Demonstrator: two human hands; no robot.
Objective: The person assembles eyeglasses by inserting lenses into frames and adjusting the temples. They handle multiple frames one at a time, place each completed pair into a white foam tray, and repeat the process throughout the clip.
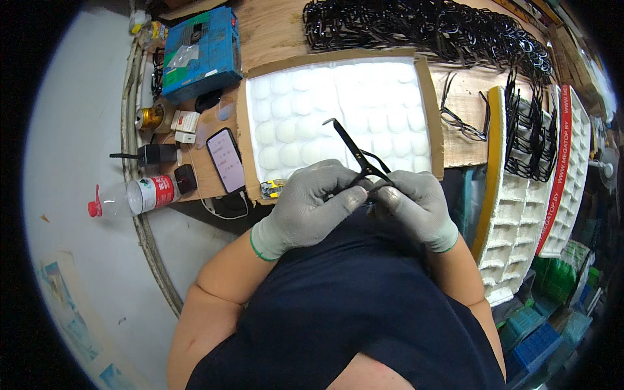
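Two grey-gloved hands meet before the person's dark shirt, the left hand [311, 205] and the right hand [419, 205] both grasping one black glasses frame [355, 151]. Their fingers pinch it from either side, hiding much of it, while one temple arm slants up toward eleven o'clock. Just past them, at twelve, a cardboard tray [429, 110] of round white discs [302, 104] rests on the wooden surface [279, 32]. Toward one o'clock I see a glossy heap of black frames [416, 32]; at three, a white compartmented rack [510, 240]. A lit phone [225, 159] lies between nine and ten, a blue box [201, 55] at ten, a red-capped bottle [155, 195] at nine.
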